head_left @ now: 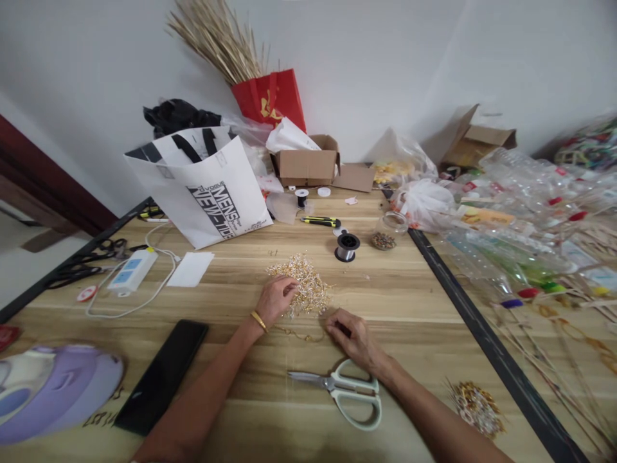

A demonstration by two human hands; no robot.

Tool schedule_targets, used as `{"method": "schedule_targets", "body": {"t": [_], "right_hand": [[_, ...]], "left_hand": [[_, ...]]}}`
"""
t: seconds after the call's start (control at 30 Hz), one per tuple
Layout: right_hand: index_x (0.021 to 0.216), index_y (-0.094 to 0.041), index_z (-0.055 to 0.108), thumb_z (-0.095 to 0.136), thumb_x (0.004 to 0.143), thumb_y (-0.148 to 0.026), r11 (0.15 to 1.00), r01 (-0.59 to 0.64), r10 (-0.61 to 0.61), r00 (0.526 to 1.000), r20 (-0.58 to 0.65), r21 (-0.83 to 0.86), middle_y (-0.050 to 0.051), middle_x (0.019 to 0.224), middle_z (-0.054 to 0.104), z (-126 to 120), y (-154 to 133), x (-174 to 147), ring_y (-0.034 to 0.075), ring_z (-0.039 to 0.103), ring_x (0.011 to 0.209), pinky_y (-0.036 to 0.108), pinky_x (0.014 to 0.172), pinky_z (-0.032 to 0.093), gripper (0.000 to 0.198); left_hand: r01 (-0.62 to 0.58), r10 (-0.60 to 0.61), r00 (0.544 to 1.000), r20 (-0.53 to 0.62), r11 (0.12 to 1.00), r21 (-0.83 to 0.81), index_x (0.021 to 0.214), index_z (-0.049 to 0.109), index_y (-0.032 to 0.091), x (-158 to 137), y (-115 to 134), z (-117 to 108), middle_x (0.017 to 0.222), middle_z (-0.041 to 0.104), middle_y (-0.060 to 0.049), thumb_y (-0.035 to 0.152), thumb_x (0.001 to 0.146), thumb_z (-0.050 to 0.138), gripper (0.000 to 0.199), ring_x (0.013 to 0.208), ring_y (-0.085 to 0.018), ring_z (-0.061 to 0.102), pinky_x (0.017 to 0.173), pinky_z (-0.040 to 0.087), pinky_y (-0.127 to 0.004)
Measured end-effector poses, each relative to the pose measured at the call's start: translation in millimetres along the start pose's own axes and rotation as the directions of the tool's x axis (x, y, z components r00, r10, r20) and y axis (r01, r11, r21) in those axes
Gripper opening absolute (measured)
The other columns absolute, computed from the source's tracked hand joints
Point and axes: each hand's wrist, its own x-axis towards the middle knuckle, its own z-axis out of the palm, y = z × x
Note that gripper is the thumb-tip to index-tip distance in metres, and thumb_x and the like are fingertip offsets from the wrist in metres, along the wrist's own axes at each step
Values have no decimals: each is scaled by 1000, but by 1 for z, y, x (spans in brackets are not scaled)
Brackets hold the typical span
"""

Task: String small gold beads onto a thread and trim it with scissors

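A loose heap of small gold and clear beads (308,289) lies in the middle of the wooden table. At its left edge my left hand (276,299), with a gold bangle on the wrist, has its fingertips pinched together over the beads; whatever is between them is too small to make out. My right hand (354,337) rests at the heap's lower right with thumb and fingers closed, their contents hidden. Between the hands a thin gold strand (306,337) with a few beads lies on the wood. Scissors (332,384) with pale green handles lie beside my right wrist.
Beyond the heap are a wire spool (347,247), a yellow-black utility knife (320,221) and a jar of beads (384,233). A black phone (161,376) and power strip (134,272) lie left. A second bead pile (477,408) and plastic bottles (482,257) are right.
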Motion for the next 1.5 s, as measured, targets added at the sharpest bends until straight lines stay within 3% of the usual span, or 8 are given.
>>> {"method": "schedule_targets", "body": {"t": [0.23,0.87,1.27,1.5], "right_hand": [[75,-18,55,49,88,-21,1000,1,-1,1000,-5,-3,2,70,56,1,0,0,15,53,65,25,61,42,15],[76,-17,56,50,88,-21,1000,-5,5,1000,2,-13,1,70,56,0,0,0,13,52,64,24,59,41,14],[76,-18,55,50,87,-18,1000,-15,15,1000,4,-20,1,71,56,1,1,-1,14,52,65,23,60,40,12],[75,-18,54,50,86,-17,1000,-7,7,1000,-8,-10,1,70,55,1,1,0,13,52,65,23,60,40,12]], "left_hand": [[101,-103,995,-3,980,-172,83,67,16,2,-4,-2,78,70,-4,14,75,58,12,71,-14,63,70,50,-26],[181,-180,983,41,898,-400,81,67,12,2,-7,-5,77,69,-5,19,73,60,13,71,-15,63,67,50,-25],[171,-172,985,32,899,-403,79,67,12,2,-6,-5,76,69,-5,18,72,61,11,70,-14,62,66,50,-25],[115,-123,992,-5,944,-310,79,67,13,4,-3,-4,76,67,-5,15,75,58,10,70,-14,60,67,49,-26]]}}
